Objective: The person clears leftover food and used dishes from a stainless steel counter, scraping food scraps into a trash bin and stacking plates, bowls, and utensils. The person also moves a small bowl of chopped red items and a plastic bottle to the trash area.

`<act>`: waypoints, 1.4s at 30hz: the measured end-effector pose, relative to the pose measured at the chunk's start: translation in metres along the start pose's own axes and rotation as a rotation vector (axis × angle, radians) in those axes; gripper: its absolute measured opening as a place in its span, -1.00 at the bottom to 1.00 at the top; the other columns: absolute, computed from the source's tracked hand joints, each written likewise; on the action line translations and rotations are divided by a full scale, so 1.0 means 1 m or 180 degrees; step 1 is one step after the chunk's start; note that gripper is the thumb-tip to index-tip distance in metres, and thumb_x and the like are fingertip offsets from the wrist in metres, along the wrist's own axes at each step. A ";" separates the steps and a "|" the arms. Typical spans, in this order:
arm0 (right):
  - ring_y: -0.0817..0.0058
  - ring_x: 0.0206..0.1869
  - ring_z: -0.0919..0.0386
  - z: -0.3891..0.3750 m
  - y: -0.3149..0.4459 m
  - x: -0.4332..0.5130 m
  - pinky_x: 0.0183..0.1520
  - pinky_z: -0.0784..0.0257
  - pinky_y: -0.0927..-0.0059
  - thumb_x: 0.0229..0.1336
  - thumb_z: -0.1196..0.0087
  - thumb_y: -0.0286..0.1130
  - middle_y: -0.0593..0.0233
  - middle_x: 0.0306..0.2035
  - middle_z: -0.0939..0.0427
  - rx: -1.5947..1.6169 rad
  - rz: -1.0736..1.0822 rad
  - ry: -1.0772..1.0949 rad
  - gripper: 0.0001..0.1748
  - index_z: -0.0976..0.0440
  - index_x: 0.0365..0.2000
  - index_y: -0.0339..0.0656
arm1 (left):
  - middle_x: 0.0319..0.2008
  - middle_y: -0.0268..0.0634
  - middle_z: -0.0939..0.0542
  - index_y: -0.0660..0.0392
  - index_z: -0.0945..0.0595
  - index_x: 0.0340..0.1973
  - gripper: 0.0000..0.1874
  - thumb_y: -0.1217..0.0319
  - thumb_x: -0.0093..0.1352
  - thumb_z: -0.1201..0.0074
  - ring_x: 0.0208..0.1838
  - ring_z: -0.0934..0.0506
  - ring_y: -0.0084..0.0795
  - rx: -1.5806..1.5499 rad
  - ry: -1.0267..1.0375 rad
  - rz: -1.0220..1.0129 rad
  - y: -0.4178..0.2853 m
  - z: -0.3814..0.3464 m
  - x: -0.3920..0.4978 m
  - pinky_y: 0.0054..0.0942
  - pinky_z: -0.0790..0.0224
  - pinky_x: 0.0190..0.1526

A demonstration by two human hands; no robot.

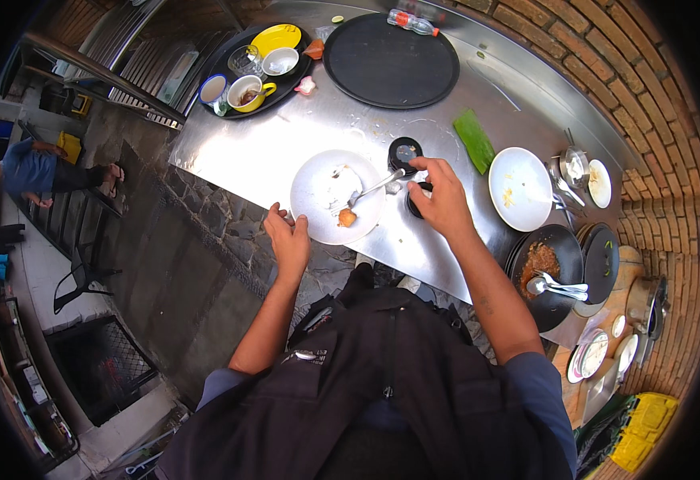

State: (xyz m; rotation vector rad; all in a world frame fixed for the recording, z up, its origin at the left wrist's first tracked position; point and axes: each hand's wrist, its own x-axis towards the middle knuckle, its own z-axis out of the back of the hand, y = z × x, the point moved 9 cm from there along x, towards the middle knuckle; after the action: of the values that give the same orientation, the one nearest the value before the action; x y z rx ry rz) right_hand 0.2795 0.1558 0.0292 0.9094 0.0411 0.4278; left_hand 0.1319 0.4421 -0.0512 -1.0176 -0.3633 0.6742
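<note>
A white plate [308,186] overhangs the near edge of the steel table. A fork [376,191], a piece of orange-brown food [346,217] and a white crumpled item [339,187] lie on it. Beside the plate's near-left rim is my left hand [287,240], its thumb at the rim and its fingers spread. My right hand [446,201] reaches over two small black bowls, with thumb and fingers apart. Its fingertips are by the rim of the farther bowl [405,153]; the thumb partly covers the nearer bowl [416,204]. Contact with that farther rim is unclear.
A black tray [221,66] of cups and bowls stands far left, beside another black tray [392,60] and a plastic bottle [413,23]. Rightward are a green leaf piece [473,140], a white plate [521,201] and stacked black dishes [542,312]. Another person [38,165] is at left.
</note>
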 end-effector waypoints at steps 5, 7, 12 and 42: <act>0.19 0.22 -0.35 -0.059 0.039 0.004 0.24 -0.16 0.04 0.09 -0.22 -0.42 0.22 0.09 -0.47 -0.1491 0.0975 0.0499 -0.62 -0.58 -0.02 -0.04 | 0.03 -0.08 -0.55 0.36 -0.36 0.24 -0.46 0.53 0.33 0.01 -0.02 -0.58 -0.28 -0.1815 0.1381 0.1582 0.043 -0.043 -0.004 -0.26 -0.52 -0.01; 0.22 0.20 -0.36 -0.072 0.033 0.007 0.22 -0.12 0.03 0.12 -0.18 -0.43 0.23 0.05 -0.48 -0.1803 0.1072 0.0691 -0.69 -0.61 -0.08 -0.03 | 0.02 -0.09 -0.56 0.34 -0.37 0.24 -0.46 0.55 0.31 0.02 -0.02 -0.59 -0.30 -0.1912 0.1356 0.1583 0.028 -0.044 -0.004 -0.27 -0.56 -0.04; 0.25 0.13 -0.42 -0.060 0.033 0.005 0.16 -0.09 0.06 0.18 -0.07 -0.44 0.21 -0.15 -0.49 -0.1861 0.0764 0.0934 -0.79 -0.60 -0.18 -0.07 | -0.07 -0.10 -0.58 0.30 -0.41 0.14 -0.50 0.60 0.24 0.06 -0.16 -0.63 -0.34 -0.2090 0.1456 0.1400 0.017 -0.043 0.005 -0.33 -0.61 -0.21; 0.10 -0.34 -0.59 0.229 0.068 -0.655 -0.28 -0.46 0.17 0.26 -0.15 -0.26 0.16 -0.43 -0.60 -0.1244 -0.2088 -0.1983 -0.78 -0.61 -0.34 -0.21 | 0.02 -0.04 -0.52 0.30 -0.32 0.24 -0.29 0.61 0.08 0.12 0.04 -0.58 -0.17 -0.0776 0.5733 0.0641 -0.173 -0.209 -0.528 -0.21 -0.51 0.08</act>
State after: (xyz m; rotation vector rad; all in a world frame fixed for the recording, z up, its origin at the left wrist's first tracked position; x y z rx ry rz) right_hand -0.2948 -0.2275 0.1296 0.5636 -0.2995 -0.4553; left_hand -0.0817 -0.1083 0.0108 -1.5065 1.2616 -0.2995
